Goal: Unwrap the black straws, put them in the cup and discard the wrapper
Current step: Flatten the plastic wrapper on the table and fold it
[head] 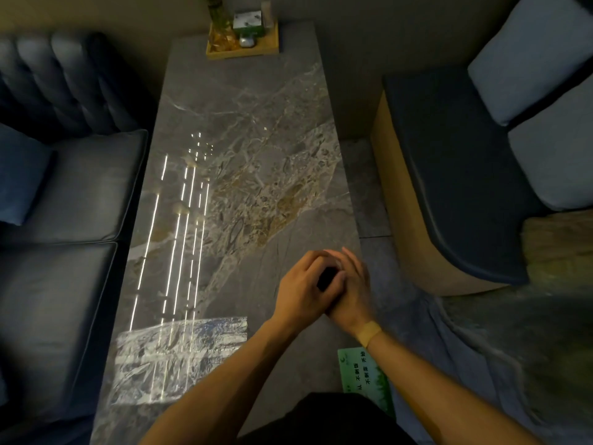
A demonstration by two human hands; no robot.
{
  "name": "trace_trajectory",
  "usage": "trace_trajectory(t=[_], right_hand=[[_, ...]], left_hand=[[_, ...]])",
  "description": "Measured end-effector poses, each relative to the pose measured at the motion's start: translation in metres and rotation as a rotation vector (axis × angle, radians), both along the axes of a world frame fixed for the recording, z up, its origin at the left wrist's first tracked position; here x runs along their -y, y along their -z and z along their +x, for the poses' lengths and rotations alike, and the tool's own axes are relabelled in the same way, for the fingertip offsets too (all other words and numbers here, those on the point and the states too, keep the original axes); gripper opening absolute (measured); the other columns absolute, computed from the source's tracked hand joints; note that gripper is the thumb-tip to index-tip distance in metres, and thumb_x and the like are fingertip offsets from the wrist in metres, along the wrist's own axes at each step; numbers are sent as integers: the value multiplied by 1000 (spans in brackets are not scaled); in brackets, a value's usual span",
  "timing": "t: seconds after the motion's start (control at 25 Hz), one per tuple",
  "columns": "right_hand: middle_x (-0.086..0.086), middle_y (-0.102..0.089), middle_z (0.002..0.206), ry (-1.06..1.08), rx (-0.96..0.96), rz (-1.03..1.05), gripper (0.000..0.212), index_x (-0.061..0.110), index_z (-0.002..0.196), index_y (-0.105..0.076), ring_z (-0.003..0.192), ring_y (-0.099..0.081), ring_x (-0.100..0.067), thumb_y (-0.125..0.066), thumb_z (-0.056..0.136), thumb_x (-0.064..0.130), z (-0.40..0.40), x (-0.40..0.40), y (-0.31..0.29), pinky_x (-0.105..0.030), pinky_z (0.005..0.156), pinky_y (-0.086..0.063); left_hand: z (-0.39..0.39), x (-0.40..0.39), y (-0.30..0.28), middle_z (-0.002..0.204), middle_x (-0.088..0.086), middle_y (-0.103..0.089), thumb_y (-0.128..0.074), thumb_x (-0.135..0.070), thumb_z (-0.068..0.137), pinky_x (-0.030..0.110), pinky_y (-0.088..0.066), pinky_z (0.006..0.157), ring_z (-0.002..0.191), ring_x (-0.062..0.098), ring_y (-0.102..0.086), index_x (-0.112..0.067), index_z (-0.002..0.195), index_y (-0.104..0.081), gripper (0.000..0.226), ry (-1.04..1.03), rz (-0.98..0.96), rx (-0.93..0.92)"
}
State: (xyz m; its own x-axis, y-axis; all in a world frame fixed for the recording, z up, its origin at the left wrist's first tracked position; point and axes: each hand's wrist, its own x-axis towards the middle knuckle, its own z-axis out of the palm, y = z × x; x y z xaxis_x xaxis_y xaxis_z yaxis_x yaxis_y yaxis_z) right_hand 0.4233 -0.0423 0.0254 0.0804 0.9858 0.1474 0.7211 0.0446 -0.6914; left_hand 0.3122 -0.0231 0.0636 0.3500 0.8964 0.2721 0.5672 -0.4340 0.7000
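Observation:
My left hand (303, 284) and my right hand (351, 290) are pressed together above the near right part of the marble table (244, 149). Between their fingers a small dark object (327, 277) shows, likely the black straws; most of it is hidden and no wrapper can be made out. Both hands close around it. No cup is in view. My right wrist wears a yellow band (369, 335).
A wooden tray (244, 46) with a plant vase and a small box stands at the table's far end. A green printed card (365, 380) lies at the near right edge. Dark sofas flank the table left (64, 187) and right (465, 171).

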Motion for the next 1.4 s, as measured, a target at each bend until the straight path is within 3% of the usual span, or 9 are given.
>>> trace_trajectory(t=[0.08,0.16,0.4,0.6,0.76,0.92,1.08,1.24,1.4], right_hand=[[-9,-55,135,-53,152,-82,59,15,127,-53,133,-42,-30,-72,72,23,2,-1,8,-52,109,-36],[-6,-56,133,-59,165,-116,53,14,125,-55,131,-45,-24,-66,74,25,3,-3,9,-48,108,-39],[-7,-64,119,0,129,87,50,17,119,-50,121,-54,-22,-62,71,25,3,-2,7,-34,107,-36],[-3,-54,131,-51,178,-131,55,20,126,-46,123,-51,-21,-46,75,38,5,3,12,-39,105,-43],[1,-46,140,-30,-24,-193,61,29,124,-42,120,-51,-21,-51,67,48,10,8,9,-34,96,-45],[3,-31,150,-113,-27,-290,80,29,128,-37,125,-47,-23,-59,57,59,15,6,7,-39,93,-49],[4,-24,154,-167,-62,-356,101,30,136,-27,129,-44,-21,-73,52,63,20,4,6,-42,95,-50],[6,-23,155,-161,-22,-366,101,32,136,-25,129,-45,-20,-78,54,60,18,5,7,-41,93,-51],[5,-26,153,-165,-24,-342,91,31,134,-32,127,-46,-22,-78,57,53,17,5,5,-39,89,-51]], left_hand=[[-5,1,9,109,6,-64,-61,-26,92,33,-55,68,88,18,-64,-13,102,-65,17,20,47,-87],[-6,-2,10,106,8,-65,-60,-23,93,34,-55,63,84,20,-64,-11,101,-65,15,44,90,-144],[0,-3,11,101,7,-66,-58,-23,94,23,-52,63,81,15,-63,-12,101,-62,14,-2,166,-42],[-4,-1,14,102,4,-64,-51,-30,97,30,-51,63,80,16,-60,-14,100,-62,19,28,160,-168],[-10,-4,12,101,2,-62,-49,-45,96,27,-47,63,80,16,-57,-21,101,-58,26,87,203,-290],[-15,-10,15,89,9,-64,-59,-27,93,35,-52,55,70,22,-59,-11,91,-64,17,64,265,-330],[-12,-13,15,85,12,-62,-59,-19,91,36,-52,54,67,25,-58,-6,88,-63,14,46,230,-256],[-8,-11,18,91,10,-59,-55,-21,93,29,-49,60,73,22,-56,-7,91,-59,15,-86,127,-144],[-11,-2,31,94,9,-59,-58,-20,93,37,-50,68,79,23,-53,-10,94,-58,10,-175,85,-176]])
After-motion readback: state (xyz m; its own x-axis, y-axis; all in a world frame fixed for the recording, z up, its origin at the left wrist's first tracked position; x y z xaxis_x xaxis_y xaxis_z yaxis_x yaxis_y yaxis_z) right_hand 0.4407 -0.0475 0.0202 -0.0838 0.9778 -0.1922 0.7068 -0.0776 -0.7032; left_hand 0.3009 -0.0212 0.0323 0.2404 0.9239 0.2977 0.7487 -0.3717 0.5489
